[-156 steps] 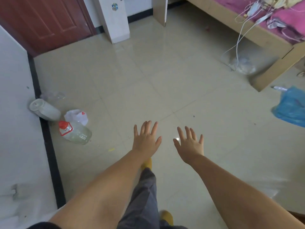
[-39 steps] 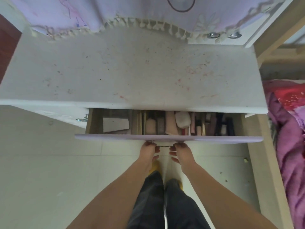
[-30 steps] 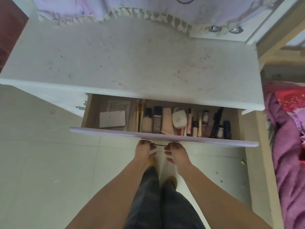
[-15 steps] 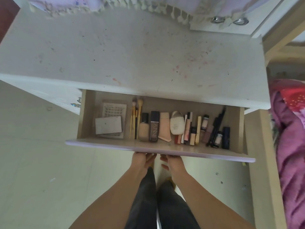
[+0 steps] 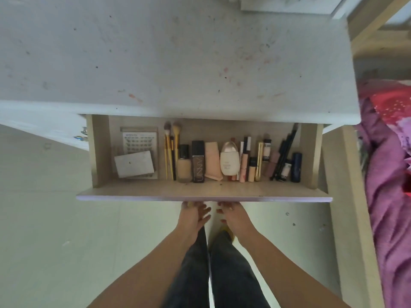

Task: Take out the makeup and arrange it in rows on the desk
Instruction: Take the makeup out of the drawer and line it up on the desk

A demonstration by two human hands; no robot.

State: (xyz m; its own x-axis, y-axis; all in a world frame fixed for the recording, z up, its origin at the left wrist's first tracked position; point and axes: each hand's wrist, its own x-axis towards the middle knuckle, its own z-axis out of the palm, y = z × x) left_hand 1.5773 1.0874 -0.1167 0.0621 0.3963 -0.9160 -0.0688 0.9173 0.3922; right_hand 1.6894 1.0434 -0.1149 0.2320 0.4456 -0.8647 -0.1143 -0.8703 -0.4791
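Beige wooden drawer: pulled out under white speckled desk top.
Hands: left hand and right hand close together, fingers curled under drawer front; exact grip hidden.
Makeup row: inside drawer, just beyond both hands.
Grey flat palette: beyond-left of left hand.

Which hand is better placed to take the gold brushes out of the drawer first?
Left. The left hand is under the drawer front, nearer the gold brushes, which lie left of centre. The right hand would have to cross over.
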